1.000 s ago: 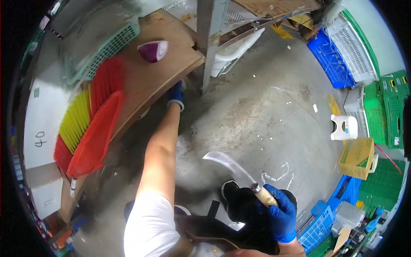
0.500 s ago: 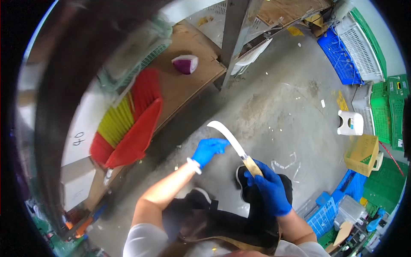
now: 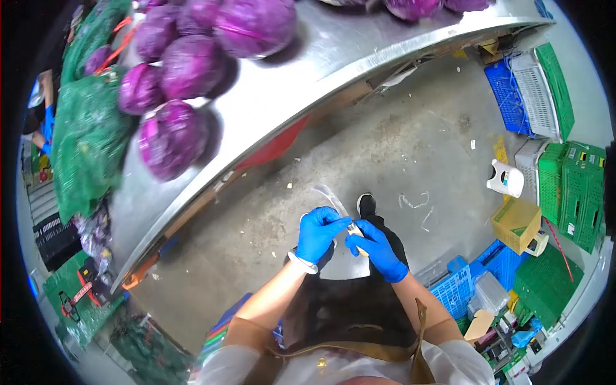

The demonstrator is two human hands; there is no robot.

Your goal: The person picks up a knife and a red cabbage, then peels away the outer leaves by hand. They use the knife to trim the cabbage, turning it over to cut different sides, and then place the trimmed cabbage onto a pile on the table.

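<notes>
My right hand (image 3: 380, 251), in a blue glove, is closed around the light handle (image 3: 355, 230) of a curved knife. The thin blade (image 3: 332, 198) points up and left from the handle over the floor. My left hand (image 3: 319, 235), also gloved in blue, is beside the lower blade, its fingers pressed together near where blade and handle meet. Whether those fingers touch the metal is hard to tell. Several purple cabbages (image 3: 172, 139) lie on the steel table (image 3: 256, 96) above and left of my hands.
Green mesh bags (image 3: 90, 141) lie at the table's left end. Part of another person's blue-gloved arm (image 3: 48, 119) shows at the far left. Crates (image 3: 581, 192), a cardboard box (image 3: 516, 224) and a white jug (image 3: 505, 178) stand at the right.
The view has risen from the lower shelf to the tabletop with the cabbages. My hands have come together at the knife, and my left fingers have drawn in near its handle.
</notes>
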